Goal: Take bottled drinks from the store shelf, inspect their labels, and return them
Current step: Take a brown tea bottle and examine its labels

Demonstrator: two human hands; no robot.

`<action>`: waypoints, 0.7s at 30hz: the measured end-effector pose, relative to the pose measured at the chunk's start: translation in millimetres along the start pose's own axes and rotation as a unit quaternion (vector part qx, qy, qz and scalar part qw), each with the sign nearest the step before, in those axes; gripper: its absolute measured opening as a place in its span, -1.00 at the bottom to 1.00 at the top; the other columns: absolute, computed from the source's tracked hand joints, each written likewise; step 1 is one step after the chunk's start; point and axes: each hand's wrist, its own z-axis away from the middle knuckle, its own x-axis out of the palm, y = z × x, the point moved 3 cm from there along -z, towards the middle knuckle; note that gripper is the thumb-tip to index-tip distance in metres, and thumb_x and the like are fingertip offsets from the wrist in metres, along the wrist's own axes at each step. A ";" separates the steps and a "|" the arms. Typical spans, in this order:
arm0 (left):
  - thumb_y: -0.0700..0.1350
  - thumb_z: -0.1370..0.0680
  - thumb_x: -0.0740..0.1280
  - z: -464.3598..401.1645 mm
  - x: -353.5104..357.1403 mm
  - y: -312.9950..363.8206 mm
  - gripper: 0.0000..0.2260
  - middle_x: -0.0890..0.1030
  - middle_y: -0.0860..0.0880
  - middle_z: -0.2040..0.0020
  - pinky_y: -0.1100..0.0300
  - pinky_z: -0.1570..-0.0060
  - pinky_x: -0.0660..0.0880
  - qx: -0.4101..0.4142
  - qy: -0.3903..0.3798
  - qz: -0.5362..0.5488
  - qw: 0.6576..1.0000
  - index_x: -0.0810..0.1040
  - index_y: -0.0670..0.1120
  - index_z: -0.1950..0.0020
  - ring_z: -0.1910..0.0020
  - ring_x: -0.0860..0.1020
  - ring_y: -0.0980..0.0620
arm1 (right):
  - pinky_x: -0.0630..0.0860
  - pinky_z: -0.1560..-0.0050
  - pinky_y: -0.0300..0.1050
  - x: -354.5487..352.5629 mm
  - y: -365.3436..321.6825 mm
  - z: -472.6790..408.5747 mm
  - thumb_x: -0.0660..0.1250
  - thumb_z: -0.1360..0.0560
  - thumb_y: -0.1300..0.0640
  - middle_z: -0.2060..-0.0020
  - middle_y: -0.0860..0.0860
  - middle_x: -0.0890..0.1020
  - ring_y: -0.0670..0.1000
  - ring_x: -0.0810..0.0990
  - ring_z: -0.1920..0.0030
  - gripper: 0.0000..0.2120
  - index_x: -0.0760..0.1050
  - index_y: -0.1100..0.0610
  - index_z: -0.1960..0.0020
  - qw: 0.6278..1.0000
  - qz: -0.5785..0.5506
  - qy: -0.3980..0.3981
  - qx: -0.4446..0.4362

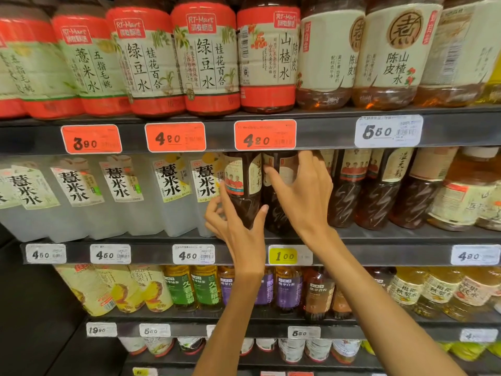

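Clear glossy plastic on the dark bottle [242,194], with a smooth paper-like label [235,176]. Matt dark metal along the shelf edge [325,131]. Shiny orange price tag [265,134].
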 end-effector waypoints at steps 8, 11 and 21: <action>-0.08 -0.51 0.40 2.8 6.4 -10.1 -0.28 0.17 -0.01 -0.31 -0.04 -0.40 0.20 -0.001 -0.020 0.042 0.999 0.04 -0.06 -0.52 -0.33 0.14 0.16 | 0.47 -0.02 0.01 -14.3 5.9 -4.2 0.43 -0.45 0.00 0.08 0.04 0.60 0.06 0.53 0.01 -0.68 0.51 0.18 -0.07 0.994 -0.074 -0.057 0.054; -0.13 -0.54 0.35 8.1 5.9 -13.8 -0.42 0.19 0.01 -0.29 -0.16 -0.39 0.23 -0.004 -0.014 0.044 0.999 0.17 -0.15 -0.48 -0.32 0.15 0.15 | 0.48 -0.05 0.01 -14.5 6.4 -5.0 0.40 -0.47 0.03 0.07 0.03 0.59 0.04 0.53 0.00 -0.70 0.49 0.18 -0.09 0.992 -0.087 -0.073 0.060; -0.09 -0.56 0.32 7.7 4.8 -3.0 -0.51 0.38 -0.13 -0.26 -0.15 -0.32 0.30 -0.002 -0.002 -0.018 1.000 0.29 -0.12 -0.46 -0.23 0.27 0.08 | 0.24 0.17 -0.23 -4.9 3.2 2.7 0.46 -0.43 0.00 0.07 0.11 0.52 0.08 0.48 0.03 -0.59 0.40 0.24 -0.05 0.997 -0.017 -0.057 0.057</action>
